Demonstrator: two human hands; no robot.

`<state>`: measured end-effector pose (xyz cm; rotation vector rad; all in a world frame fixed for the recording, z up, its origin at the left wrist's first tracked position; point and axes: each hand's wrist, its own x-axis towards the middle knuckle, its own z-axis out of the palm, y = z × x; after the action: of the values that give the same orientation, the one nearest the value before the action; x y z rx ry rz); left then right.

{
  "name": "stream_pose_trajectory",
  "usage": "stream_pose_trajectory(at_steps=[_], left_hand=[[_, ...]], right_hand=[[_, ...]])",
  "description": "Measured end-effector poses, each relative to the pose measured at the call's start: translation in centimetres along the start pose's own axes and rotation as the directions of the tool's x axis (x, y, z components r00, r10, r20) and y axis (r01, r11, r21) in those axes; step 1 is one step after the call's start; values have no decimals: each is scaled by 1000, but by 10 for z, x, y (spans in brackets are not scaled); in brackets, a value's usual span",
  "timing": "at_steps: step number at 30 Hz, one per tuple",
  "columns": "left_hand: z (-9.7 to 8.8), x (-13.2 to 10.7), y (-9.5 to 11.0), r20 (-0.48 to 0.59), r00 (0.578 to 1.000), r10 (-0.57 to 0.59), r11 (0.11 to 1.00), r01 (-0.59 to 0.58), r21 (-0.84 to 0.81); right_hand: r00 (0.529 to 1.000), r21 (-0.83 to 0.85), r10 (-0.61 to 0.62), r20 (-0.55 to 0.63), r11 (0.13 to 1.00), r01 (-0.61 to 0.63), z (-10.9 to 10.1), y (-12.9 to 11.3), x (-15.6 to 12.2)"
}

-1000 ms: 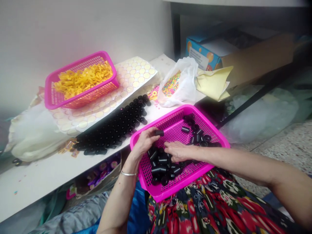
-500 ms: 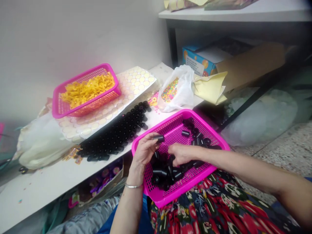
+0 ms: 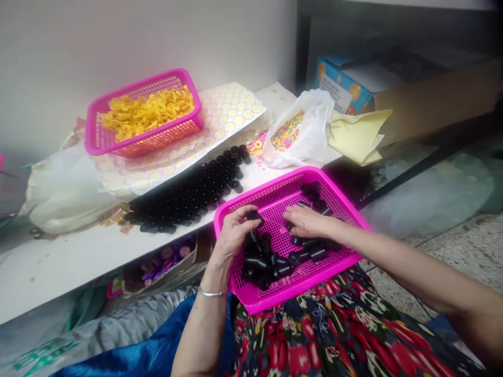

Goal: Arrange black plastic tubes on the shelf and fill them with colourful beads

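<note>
A pink mesh basket point(image 3: 271, 302) rests on my lap, with loose black plastic cylinders point(image 3: 257, 262) in it. My left hand point(image 3: 238, 229) is over the basket's left side, its thumb and fingers pinching a black cylinder point(image 3: 255, 217). Inside the basket, toward the middle, my right hand point(image 3: 308, 222) reaches down with curled fingers. A black piece shows partly under those fingertips; whether it is gripped or just touched is hard to see. On the white bench beside the basket, many black cylinders point(image 3: 188, 193) stand upright in packed rows.
On the white bench point(image 3: 51, 267) are a pink basket point(image 3: 143, 146) of yellow plastic pieces, a sheet of round stickers point(image 3: 228, 107) and a plastic bag point(image 3: 314, 123) of coloured beads. A blue-sided carton point(image 3: 341, 86) sits under a shelf at right. Below the bench is a box of purple items point(image 3: 168, 262).
The camera view has shifted, so the bench things appear higher. My right hand has moved right and away from the near pile. My left hand still holds a black cylinder, now tilted differently.
</note>
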<state>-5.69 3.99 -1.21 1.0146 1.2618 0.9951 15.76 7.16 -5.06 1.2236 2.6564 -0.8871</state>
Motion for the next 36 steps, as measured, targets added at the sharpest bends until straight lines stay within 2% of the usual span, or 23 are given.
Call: stream_pose_trajectory(at_steps=[4,7,8,9,10,11,12,13,14,15,16,18,20,22,26,29,31,33,34,36], left_hand=[[6,-7,3,7,995,98,995,-98,-14],[11,-13,2,13,992,129,991,-129,-22],[13,-14,1,18,992,123,992,-123,-15],[14,-16,1,20,993,117,993,-117,-3],[16,-17,1,20,993,115,993,-115,11],[17,-18,1,18,993,116,993,-116,26],[19,-19,1,17,993,119,992,-120,39],[21,-20,2,20,992,123,991,-124,48],[24,-20,3,30,992,123,991,-124,50],[27,-21,4,43,992,117,992,-118,42],[31,-21,5,58,993,105,994,-107,27],[39,-22,7,94,993,75,997,-75,-2],[46,-23,6,125,991,39,999,-38,-7],[52,-23,5,147,989,9,1000,-9,1],[58,-23,2,166,986,-18,1000,19,-7],[58,-22,0,162,987,-15,1000,13,15],[56,-22,-1,139,990,-17,999,13,34],[54,-22,0,98,995,-23,999,20,34],[53,-22,1,81,996,-23,999,21,26],[51,-22,4,72,997,-11,1000,12,-7]], right_hand=[[1000,91,-5,-26,996,8,7,-3,7],[996,188,7,-92,982,10,3,-1,6],[990,292,26,-136,956,15,0,-2,3],[980,459,59,-189,888,35,-3,-3,0],[968,658,103,-231,749,77,-5,-4,-5],[956,836,150,-252,532,136,-6,-7,-10],[949,942,190,-253,273,196,-7,-10,-15],[946,969,214,-245,38,242,-8,-13,-21],[945,954,223,-239,-126,271,-7,-17,-26],[942,927,236,-237,-236,292,-6,-20,-30],[936,898,259,-237,-309,313,-4,-22,-33],[917,855,321,-238,-379,355,0,-26,-37],[898,843,376,-228,-385,375,4,-28,-38],[882,865,421,-213,-339,370,7,-29,-39],[862,940,462,-208,-150,307,12,-30,-41],[835,944,479,-272,-34,327,15,-31,-42],[782,925,507,-362,94,367,16,-32,-45],[729,885,501,-466,275,376,13,-35,-49],[718,858,476,-507,358,368,12,-36,-51],[726,806,406,-555,478,349,8,-37,-55]])
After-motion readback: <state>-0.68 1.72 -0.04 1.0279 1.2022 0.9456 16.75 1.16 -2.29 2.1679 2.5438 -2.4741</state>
